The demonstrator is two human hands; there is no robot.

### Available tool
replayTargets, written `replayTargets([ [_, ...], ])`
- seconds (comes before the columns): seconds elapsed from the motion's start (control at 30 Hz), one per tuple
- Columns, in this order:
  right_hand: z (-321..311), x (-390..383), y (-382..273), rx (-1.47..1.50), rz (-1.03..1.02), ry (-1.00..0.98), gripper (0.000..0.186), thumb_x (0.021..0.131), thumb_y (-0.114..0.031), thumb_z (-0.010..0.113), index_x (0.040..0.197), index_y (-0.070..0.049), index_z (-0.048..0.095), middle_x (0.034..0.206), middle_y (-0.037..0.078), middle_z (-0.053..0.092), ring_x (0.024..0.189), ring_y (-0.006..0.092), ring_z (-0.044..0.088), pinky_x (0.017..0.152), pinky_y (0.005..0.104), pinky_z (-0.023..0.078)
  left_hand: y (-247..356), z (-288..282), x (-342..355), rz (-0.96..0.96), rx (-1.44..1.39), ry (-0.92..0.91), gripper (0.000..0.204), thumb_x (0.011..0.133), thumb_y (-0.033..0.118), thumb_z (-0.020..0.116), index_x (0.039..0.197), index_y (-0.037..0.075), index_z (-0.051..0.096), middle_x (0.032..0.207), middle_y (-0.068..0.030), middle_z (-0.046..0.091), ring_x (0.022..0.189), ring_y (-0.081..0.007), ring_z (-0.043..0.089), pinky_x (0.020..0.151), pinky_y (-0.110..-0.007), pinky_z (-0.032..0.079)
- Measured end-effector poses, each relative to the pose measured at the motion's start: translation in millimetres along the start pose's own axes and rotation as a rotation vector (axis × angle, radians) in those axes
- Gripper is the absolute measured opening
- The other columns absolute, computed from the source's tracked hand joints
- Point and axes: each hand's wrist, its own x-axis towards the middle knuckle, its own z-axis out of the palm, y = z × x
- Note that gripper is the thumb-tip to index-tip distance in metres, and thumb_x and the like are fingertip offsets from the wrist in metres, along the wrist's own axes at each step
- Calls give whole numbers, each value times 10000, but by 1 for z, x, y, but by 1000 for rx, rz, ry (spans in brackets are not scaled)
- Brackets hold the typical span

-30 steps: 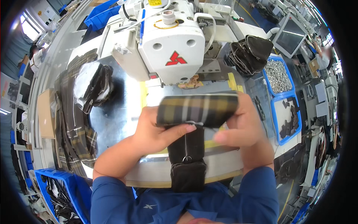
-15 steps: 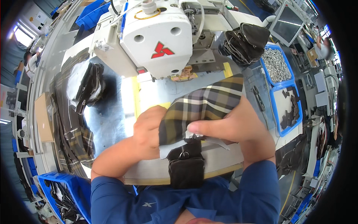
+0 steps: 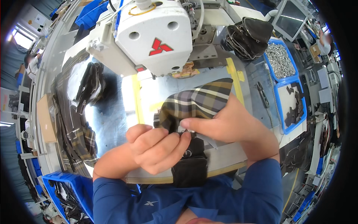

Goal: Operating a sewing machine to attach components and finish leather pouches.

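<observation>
My right hand [image 3: 223, 123] grips a green, grey and black plaid fabric piece [image 3: 195, 95], its thumb pressed on the lower part beside a small pale fitting at the cloth's lower middle. My left hand [image 3: 156, 147] is closed at that lower edge, knuckles up; what its fingertips hold is hidden. Under both hands hangs a black zippered fabric pouch [image 3: 189, 170] with a metal ring, over the table's front edge. Just beyond the cloth stands the white machine head [image 3: 149, 30] over a steel bed [image 3: 113, 115] marked with yellow tape [image 3: 135, 97].
Black pouch pieces are piled at left [image 3: 82, 87] and back right [image 3: 248, 35]. Plaid strips [image 3: 69, 130] lie left. Blue trays hold metal hooks [image 3: 279, 59] and dark tabs [image 3: 292, 108], beside snips [image 3: 263, 93]. A blue crate [image 3: 50, 179] stands lower left. Co-workers [image 3: 33, 65] [image 3: 324, 44] are at both sides.
The folded cloth has been opened out, then drawn down into a bunch. My left hand has turned knuckles up and moved down over the lower edge. My right hand keeps hold.
</observation>
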Motion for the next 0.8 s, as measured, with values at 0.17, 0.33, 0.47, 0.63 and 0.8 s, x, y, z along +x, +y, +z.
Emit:
replayTargets([
  [0.17, 2, -3, 5, -59, -150, 18, 443, 900, -186, 827, 1275, 4, 688, 1092, 171, 750, 1007, 410, 696, 908, 438, 546, 3, -5, 3, -8, 97, -19, 277, 612, 157, 735, 882, 152, 797, 944, 52, 667, 864, -148, 531, 761, -315, 341],
  [0.33, 4, -6, 2, -84, -146, -4, 423, 897, -184, 826, 1270, -27, 703, 1081, 161, 749, 991, 379, 698, 903, 435, 544, 8, -13, 4, 98, 115, -141, 313, 689, 123, 807, 1000, 159, 814, 976, 59, 661, 901, -162, 524, 747, -328, 337],
  [0.47, 3, -5, -1, -100, -171, -68, 385, 881, -168, 825, 1231, -55, 711, 1093, 142, 731, 1022, 376, 668, 936, 444, 515, 14, -18, 2, 165, 73, -179, 262, 710, 61, 837, 957, 143, 803, 954, 35, 670, 884, -167, 534, 685, -323, 350],
  [0.63, 5, 1, -2, -148, -129, -94, 334, 871, -145, 821, 1173, -61, 706, 1073, 148, 719, 1010, 384, 649, 935, 462, 503, 5, -8, 0, 224, 40, -69, 197, 683, 61, 796, 876, 101, 779, 874, 9, 661, 802, -163, 553, 678, -306, 349],
  [0.8, 6, 1, -3, -62, -60, -100, 292, 864, -130, 814, 1120, -39, 707, 1049, 162, 710, 996, 393, 639, 927, 466, 499, -1, 1, -2, 317, 54, 78, 85, 723, 66, 747, 805, 74, 770, 817, -8, 659, 775, -171, 628, 685, -283, 368],
])
